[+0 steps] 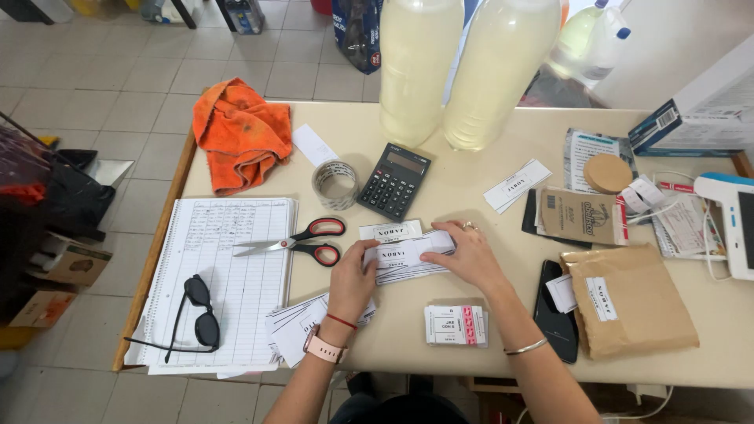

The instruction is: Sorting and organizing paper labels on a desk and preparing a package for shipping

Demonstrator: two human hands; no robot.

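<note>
My left hand (353,276) and my right hand (470,253) both grip a stack of white paper labels (404,257) at the middle of the beige table (440,330). The left hand holds the stack's left end and the right hand holds its right end. One loose label (390,230) lies just behind the stack. A fanned pile of more white labels (297,324) lies under my left wrist. A small pack of pink and white stickers (455,325) sits in front of the hands.
Red-handled scissors (302,241) and a lined notebook (216,275) with sunglasses (196,310) lie left. Behind are a calculator (393,180), tape roll (334,184), orange rag (241,132) and two pale bottles (455,63). Right: brown paper bag (628,300), black phone (556,314), white device (734,224).
</note>
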